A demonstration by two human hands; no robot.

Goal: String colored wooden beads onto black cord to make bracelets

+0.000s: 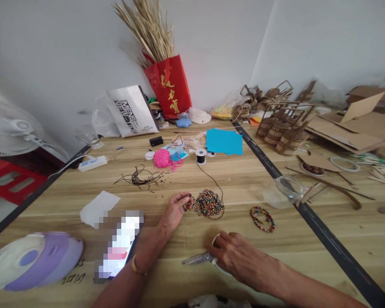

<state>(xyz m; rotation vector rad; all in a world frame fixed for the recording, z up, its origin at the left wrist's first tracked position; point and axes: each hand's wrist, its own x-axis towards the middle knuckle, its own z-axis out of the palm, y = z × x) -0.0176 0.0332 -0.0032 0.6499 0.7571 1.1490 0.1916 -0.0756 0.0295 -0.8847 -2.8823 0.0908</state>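
1. Bead strand (186, 208): centre of frame, at the left fingertips, over the wooden table (244, 182). Bare wood between the hands gives working room.
2. Dark strip (333, 242): crosses the right of the frame, well apart from both hands.
3. Phone (122, 248): lower left, just beside the left forearm; restricts sideways travel there.
4. Right hand (232, 256): lower centre, fingers curled round the handles of the scissors (199, 259), blades pointing left. From where I stand, I cannot tell whether they bear on the wood.
5. Left hand (175, 214): thumb and fingers pinch the bead strand. Judged step: strand held while scissors are handled. Bringing blades to it would call for a short upward path and steady pinch.
6. Bead pile (209, 202): centre, right of the strand; contact could scatter it.
7. Black cord (222, 200): curves round the pile's right side; avoid snagging.
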